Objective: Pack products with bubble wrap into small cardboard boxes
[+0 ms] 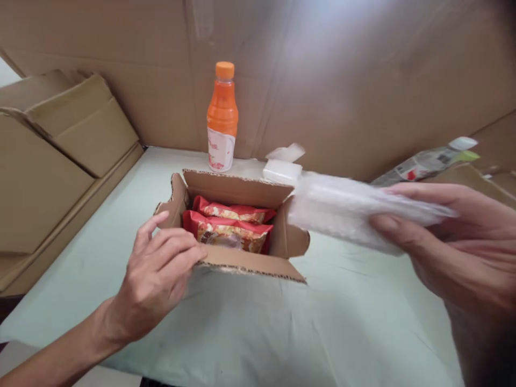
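Observation:
A small open cardboard box point(242, 262) stands on the pale green cloth with its flaps up. Inside it are red snack packets point(229, 231) with printed fronts. My left hand point(161, 269) is at the box's front left corner, fingers bent over the front flap and holding it. On the right, my right hand point(439, 236) pinches a folded piece of clear bubble wrap point(342, 209) between thumb and fingers. The wrap is blurred, and its left end overlaps the box's right side in view.
Behind the box stand an orange drink bottle point(222, 118) and a small white packet point(282, 171). A clear bottle point(423, 164) with a white cap leans at the right. Larger cardboard boxes point(48, 177) stand at the left, and a cardboard wall point(242, 43) rises behind.

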`<state>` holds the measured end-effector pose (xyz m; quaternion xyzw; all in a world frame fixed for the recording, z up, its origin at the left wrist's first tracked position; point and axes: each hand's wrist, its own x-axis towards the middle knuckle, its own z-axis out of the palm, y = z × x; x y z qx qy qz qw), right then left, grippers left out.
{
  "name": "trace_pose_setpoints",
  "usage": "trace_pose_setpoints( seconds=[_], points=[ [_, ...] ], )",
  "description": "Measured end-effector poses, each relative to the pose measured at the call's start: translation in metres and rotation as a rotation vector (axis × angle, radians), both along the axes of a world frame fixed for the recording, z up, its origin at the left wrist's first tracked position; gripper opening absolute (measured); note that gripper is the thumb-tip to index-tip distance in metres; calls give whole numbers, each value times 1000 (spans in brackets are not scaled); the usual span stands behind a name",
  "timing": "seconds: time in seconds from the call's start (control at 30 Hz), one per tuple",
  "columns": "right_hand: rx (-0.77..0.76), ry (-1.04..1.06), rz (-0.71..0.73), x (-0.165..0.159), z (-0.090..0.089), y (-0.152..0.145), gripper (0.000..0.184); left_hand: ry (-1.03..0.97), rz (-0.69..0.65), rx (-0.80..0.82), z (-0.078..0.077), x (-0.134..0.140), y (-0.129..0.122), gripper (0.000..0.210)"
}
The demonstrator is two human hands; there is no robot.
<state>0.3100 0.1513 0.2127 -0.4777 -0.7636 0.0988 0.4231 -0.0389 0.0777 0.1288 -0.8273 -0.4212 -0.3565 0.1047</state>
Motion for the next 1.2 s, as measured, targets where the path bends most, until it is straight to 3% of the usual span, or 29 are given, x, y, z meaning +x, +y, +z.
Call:
trace_pose_setpoints(
  seconds=[0.1, 0.23, 0.33, 0.43, 0.63, 0.73, 0.8, 0.87, 0.97, 1.07, 1.13, 1.2],
  points=[
    [-113, -177, 247, -49, 9, 10, 17, -49, 21, -8, -7, 3, -18, 27],
    [-325, -492, 520, -118, -6, 24, 20, -130, 32, 6, -14, 7, -18, 27],
    [-304, -860, 596, -143, -18, 31, 9, -163, 26, 31, -14, 7, -14, 26],
    [-317, -1014, 560, -148, -21, 32, 16, -166, 21, 28, -15, 6, -12, 27],
    [-450, -957, 579, -159, -30, 32, 28, -156, 25, 40, -18, 6, -13, 32],
    [-387, -825, 592, -141, -21, 25, 22, -215, 87, 96, -25, 1, -20, 47],
    [-249, -623, 465, -110, -11, 9, 20, -375, 177, 118, -36, -7, -27, 65],
    [-125, -380, 196, -70, -10, -15, 23, -601, 259, -24, -53, -16, -34, 73],
    [-149, -137, -116, -22, -40, -48, 21, -871, 285, -469, -86, -23, -38, 66],
    [-398, -68, -34, -20, -98, -59, 45, -996, 272, -731, -108, -17, -28, 69],
    [-502, -21, 29, -41, -130, -51, 55, -1032, 285, -762, -109, -10, -16, 72],
    [-509, 68, 32, -70, -148, -40, 54, -1047, 307, -745, -102, -7, -8, 74]
  ],
)
